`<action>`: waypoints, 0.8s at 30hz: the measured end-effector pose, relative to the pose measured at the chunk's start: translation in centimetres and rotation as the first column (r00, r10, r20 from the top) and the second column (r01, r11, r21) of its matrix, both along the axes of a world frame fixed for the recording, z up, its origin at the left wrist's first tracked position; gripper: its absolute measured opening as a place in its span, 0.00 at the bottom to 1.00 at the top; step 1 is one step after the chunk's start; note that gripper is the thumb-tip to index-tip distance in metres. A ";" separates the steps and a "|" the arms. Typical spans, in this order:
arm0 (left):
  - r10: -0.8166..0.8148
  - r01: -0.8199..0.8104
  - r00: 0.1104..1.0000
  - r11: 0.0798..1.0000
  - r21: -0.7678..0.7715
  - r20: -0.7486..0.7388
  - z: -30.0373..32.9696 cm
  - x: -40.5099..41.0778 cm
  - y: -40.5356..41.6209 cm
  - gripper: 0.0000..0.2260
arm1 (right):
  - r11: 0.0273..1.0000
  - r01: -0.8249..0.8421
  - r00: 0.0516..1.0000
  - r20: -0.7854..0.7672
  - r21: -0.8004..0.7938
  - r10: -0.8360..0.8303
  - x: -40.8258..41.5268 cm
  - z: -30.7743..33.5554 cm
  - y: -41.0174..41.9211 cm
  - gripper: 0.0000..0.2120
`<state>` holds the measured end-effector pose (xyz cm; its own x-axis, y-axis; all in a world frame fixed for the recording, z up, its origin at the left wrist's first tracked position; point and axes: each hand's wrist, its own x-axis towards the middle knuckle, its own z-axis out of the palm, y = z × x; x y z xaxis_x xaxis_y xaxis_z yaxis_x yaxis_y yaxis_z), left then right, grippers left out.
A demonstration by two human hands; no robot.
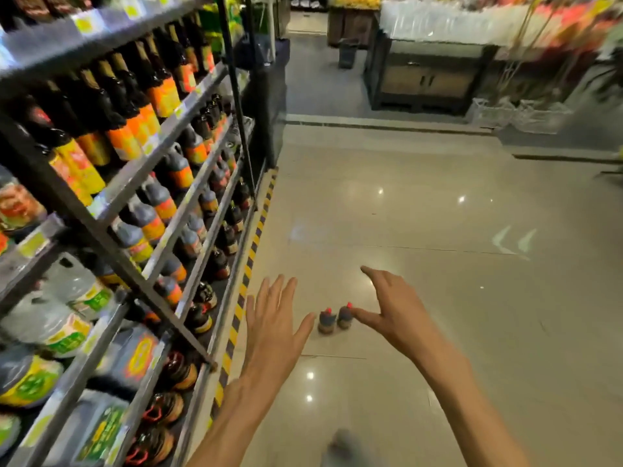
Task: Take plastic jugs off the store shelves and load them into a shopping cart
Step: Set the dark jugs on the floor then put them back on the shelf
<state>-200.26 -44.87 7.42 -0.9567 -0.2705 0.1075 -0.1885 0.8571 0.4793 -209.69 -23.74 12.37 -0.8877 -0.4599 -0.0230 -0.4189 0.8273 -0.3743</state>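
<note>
The left hand point(273, 318) reaches forward over the floor with its fingers spread and straight, holding nothing. The right hand point(392, 310) is likewise spread wide, index finger pointing ahead and thumb stretched left, empty too. Between the two hands, farther off on the tiled floor point(421, 214), stand two small dark jugs point(335, 318), side by side and nearly touching, each upright with its long axis vertical and its red cap on top. The right thumb tip appears to overlap the right-hand jug in view; whether it touches cannot be told. To the left runs a metal shelf rack point(188, 193) packed with dark bottles and jugs with orange labels, standing upright. A yellow-and-black striped strip point(247, 267) edges its base.
</note>
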 end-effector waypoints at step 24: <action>-0.008 -0.070 0.820 0.991 0.115 0.572 -30.6 -40.5 2.5 0.37 | 0.989 -0.114 0.903 0.424 0.094 0.064 -41.8 -32.6 0.1 0.40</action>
